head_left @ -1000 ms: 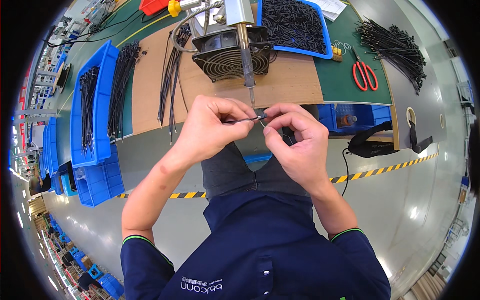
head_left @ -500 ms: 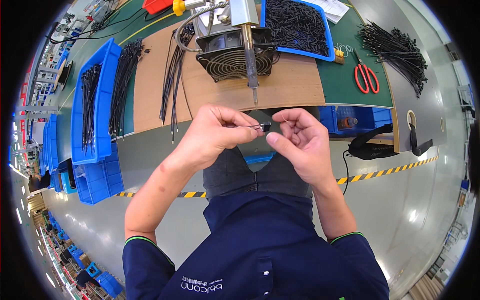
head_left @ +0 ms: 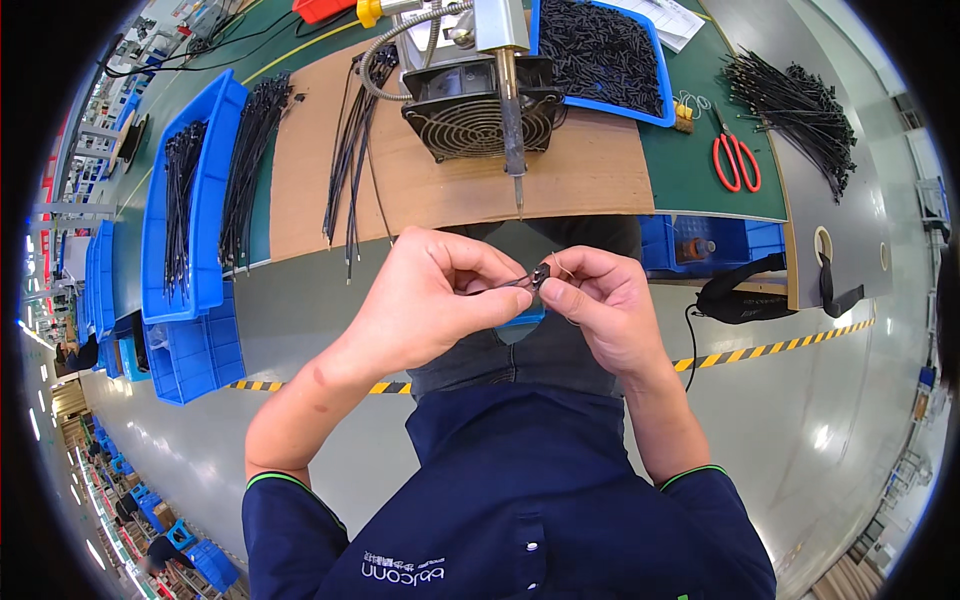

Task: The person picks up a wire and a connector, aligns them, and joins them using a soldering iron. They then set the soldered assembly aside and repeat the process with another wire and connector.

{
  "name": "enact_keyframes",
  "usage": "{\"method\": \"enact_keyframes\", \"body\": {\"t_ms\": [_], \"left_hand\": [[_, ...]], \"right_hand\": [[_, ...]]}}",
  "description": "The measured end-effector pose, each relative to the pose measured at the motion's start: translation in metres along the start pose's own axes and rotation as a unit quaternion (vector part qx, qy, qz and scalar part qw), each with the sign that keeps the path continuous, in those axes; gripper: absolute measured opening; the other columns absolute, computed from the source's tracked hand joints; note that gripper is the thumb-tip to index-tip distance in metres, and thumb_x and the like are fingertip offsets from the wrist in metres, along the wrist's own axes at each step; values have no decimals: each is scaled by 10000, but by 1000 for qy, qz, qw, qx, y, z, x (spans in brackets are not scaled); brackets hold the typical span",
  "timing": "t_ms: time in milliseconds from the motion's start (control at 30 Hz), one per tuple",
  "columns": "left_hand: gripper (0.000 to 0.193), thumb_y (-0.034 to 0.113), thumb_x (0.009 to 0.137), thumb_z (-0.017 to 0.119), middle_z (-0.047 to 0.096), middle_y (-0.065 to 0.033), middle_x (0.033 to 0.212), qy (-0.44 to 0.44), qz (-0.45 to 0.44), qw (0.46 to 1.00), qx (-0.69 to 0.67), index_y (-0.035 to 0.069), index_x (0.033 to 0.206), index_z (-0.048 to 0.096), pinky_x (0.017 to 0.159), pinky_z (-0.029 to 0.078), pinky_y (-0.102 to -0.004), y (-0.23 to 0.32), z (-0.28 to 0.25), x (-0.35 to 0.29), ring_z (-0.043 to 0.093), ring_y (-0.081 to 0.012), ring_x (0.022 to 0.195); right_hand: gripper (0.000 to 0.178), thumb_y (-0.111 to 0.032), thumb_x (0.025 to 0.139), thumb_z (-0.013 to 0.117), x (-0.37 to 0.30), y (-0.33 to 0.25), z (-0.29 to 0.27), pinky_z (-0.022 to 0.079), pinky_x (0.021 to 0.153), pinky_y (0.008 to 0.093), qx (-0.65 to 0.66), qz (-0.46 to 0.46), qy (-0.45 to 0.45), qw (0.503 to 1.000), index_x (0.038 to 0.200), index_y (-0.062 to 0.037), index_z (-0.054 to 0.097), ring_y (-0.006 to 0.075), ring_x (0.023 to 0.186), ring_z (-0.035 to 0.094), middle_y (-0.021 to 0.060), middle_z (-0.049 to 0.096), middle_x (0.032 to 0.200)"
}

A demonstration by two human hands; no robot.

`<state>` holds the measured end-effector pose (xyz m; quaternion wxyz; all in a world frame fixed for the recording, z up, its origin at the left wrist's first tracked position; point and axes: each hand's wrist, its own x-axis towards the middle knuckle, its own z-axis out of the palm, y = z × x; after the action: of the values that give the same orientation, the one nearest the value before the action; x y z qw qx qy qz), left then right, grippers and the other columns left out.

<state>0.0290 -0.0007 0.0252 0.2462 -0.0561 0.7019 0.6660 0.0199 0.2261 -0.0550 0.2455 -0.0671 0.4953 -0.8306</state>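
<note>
Over my lap, just past the table edge, my left hand (head_left: 425,300) pinches a thin black cable close to its end. At that end sits a small black connector (head_left: 541,274). My right hand (head_left: 612,310) closes its thumb and forefinger on the connector from the other side. A fine strand of wire (head_left: 563,267) shows by my right forefinger; where it runs among the fingers is hidden. Above the hands, a soldering iron (head_left: 513,130) hangs upright in a stand, its tip pointing down and apart from the connector.
A black fan (head_left: 470,128) stands behind the iron on a cardboard sheet (head_left: 600,180). Cable bundles (head_left: 360,150) lie to the left, beside a blue bin (head_left: 152,255). Further right are a blue tray (head_left: 668,95) of small black parts, red-handled scissors (head_left: 735,162) and more cables (head_left: 795,115).
Both hands have come slightly nearer my body. My right thumb and forefinger, apart from the connector before, now pinch it, and the connector has turned.
</note>
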Motion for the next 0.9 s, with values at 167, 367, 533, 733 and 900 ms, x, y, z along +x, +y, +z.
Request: {"method": "enact_keyframes", "body": {"t_ms": [167, 367, 533, 733, 900], "left_hand": [[151, 6, 971, 749, 796, -109, 999, -31, -2, 998, -51, -70, 1096, 788, 577, 429, -194, 4, -3, -6, 582, -34, 703], [167, 42, 1018, 705, 782, -82, 942, -53, -29, 994, -90, -76, 1107, 784, 514, 322, -222, -3, -9, -11, 470, -37, 627], [151, 46, 1017, 712, 728, -39, 848, -58, -38, 997, -15, -68, 1082, 787, 524, 345, -225, 0, -15, -13, 482, -35, 629], [152, 82, 1011, 739, 705, -27, 792, -2, 77, 980, 183, -57, 1059, 775, 567, 438, -244, -10, -20, -21, 542, -50, 635], [157, 90, 985, 750, 734, -57, 789, 4, -29, 980, 199, -41, 1065, 783, 605, 507, -277, 3, -43, -35, 616, -88, 635]], "right_hand": [[146, -98, 997, 768, 0, -6, 0, 508, 760, 218, 87, 80, -24, 993, 1109, -6, 751, 66, 864, 650, 36, 757, 1008], [128, -139, 1016, 754, 2, 4, -1, 492, 707, 221, 209, 160, -71, 962, 1080, -28, 747, 65, 796, 632, 40, 757, 987], [105, -67, 997, 759, -4, 8, 5, 472, 696, 215, 88, 72, -2, 994, 1078, -1, 748, 40, 780, 599, 18, 730, 944], [129, 26, 952, 768, -10, 10, 25, 396, 650, 188, -137, -82, 53, 986, 1070, 70, 738, 17, 734, 474, -11, 648, 874], [130, 47, 919, 777, -8, 8, 23, 395, 638, 194, -213, -121, 77, 966, 1044, 57, 744, 27, 730, 492, 13, 632, 882]]}}
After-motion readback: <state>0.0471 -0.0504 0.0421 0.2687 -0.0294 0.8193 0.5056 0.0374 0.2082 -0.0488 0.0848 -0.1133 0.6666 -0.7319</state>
